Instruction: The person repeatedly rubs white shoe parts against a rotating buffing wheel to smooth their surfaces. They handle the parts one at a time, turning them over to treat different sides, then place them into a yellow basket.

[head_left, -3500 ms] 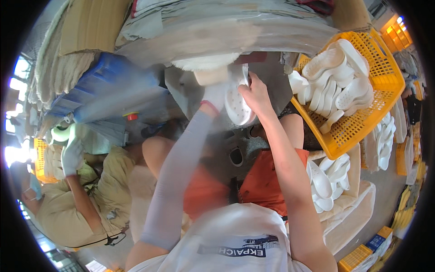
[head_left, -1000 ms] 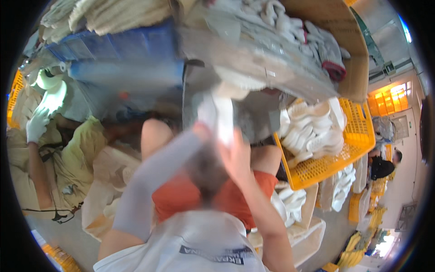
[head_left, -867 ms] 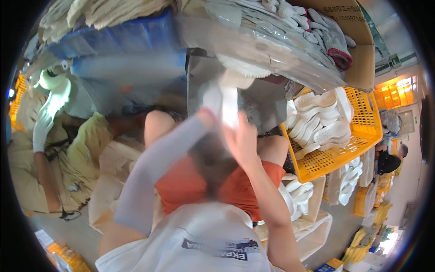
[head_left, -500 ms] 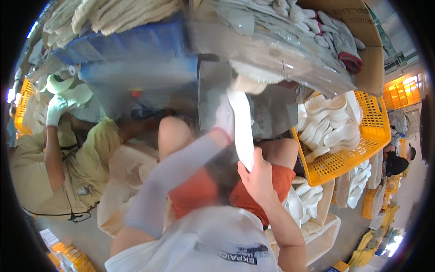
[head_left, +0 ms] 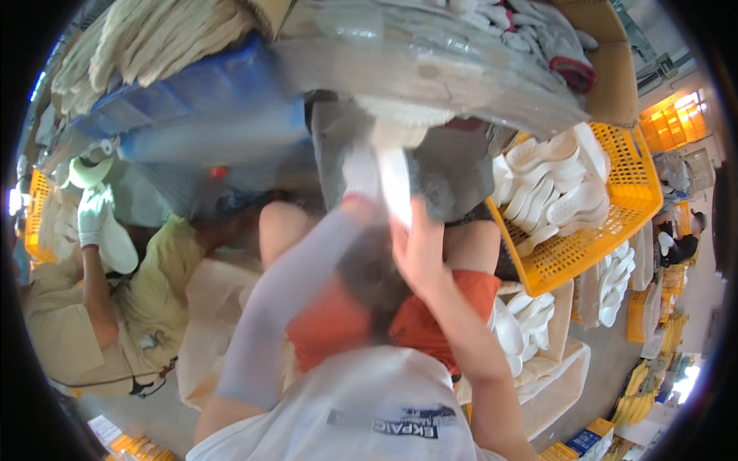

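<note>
A long white shoe sole (head_left: 396, 184) stands on end between my hands, its upper end against or just under a pale, fuzzy wheel-like part (head_left: 403, 127). My left hand (head_left: 361, 175), in a white glove with a grey-white sleeve, is closed on the sole's left side; motion blurs its fingers. My bare right hand (head_left: 419, 250) grips the lower end, thumb on the left edge. More white soles (head_left: 550, 188) are heaped in a yellow crate (head_left: 634, 211) to my right.
A blue bin (head_left: 184, 92) stands at far left under pale cloth strips (head_left: 161, 38). A cardboard box (head_left: 611, 69) with gloves is at far right. A co-worker's gloved hand (head_left: 94, 211) holds a white piece at left. A sack of soles (head_left: 523, 330) sits by my right leg.
Both hands and the sole have moved slightly up and left in the picture, the sole's top now up at the fuzzy part. The view has shifted a little. The co-worker's white piece has tilted downward.
</note>
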### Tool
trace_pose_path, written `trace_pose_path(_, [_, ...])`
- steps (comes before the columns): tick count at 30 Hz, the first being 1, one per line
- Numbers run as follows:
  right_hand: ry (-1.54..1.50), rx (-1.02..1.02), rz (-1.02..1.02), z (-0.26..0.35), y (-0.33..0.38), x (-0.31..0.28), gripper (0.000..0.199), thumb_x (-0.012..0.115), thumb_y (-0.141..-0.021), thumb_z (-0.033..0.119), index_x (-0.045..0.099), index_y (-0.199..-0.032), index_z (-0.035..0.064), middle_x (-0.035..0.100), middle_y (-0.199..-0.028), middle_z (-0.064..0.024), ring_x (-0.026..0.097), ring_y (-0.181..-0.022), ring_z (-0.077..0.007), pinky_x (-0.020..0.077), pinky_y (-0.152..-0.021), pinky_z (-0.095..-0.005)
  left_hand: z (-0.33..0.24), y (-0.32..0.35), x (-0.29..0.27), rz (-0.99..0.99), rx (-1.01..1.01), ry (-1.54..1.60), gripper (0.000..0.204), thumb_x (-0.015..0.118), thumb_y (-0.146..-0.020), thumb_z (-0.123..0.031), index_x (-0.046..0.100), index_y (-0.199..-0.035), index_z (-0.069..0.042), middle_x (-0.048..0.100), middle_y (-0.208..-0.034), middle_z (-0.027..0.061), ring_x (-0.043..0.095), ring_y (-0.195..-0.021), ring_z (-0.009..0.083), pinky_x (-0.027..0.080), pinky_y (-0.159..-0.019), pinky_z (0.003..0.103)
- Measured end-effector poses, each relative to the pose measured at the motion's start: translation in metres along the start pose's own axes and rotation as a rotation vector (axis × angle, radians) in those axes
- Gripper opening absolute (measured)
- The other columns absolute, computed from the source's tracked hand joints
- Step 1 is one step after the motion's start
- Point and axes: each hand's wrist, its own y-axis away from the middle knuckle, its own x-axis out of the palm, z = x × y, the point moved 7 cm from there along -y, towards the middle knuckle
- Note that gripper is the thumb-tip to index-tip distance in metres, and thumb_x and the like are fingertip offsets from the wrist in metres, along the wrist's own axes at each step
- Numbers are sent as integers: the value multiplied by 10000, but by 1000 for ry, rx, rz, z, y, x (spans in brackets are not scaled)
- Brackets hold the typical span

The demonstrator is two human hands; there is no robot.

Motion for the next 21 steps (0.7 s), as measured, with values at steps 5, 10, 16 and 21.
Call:
trace_pose_path(5, [97, 20, -67, -37, -67, 36, 195, 686, -914, 69, 562, -1018, -39, 625, -646, -245, 649, -628, -461, 516, -572, -508, 22, -24, 21, -37, -113, 996, 220, 559, -1004, -187, 680, -1119, -44, 728, -1023, 150, 714, -954, 297, 568, -783, 398])
trace_pose_path(10, [258, 85, -130, -38, -85, 49, 281, 686, -938, 211, 606, -1055, -31, 676, -716, -244, 675, -677, -447, 511, -605, -523, 26, -26, 59, -43, -34, 1198, 245, 595, -1003, -205, 666, -1163, -33, 722, -1064, 138, 705, -979, 262, 567, -816, 384])
trace_pose_path(16, [-143, 270, 215, -64, -67, 36, 402, 778, -860, 156, 601, -1161, -43, 699, -971, -228, 726, -901, -345, 545, -774, -375, 26, -58, 48, 181, -77, 1090, 305, 653, -997, -240, 652, -1204, -16, 717, -1079, 104, 697, -977, 220, 567, -832, 366])
trace_pose_path(21, [-756, 797, 84, -109, -9, 16, 442, 676, -988, 238, 586, -1321, -37, 717, -1115, -119, 698, -1000, -205, 569, -887, -344, -2, 53, -13, 26, -50, 1356, 369, 701, -992, -269, 640, -1238, -1, 713, -1091, 77, 690, -975, 186, 568, -845, 351])
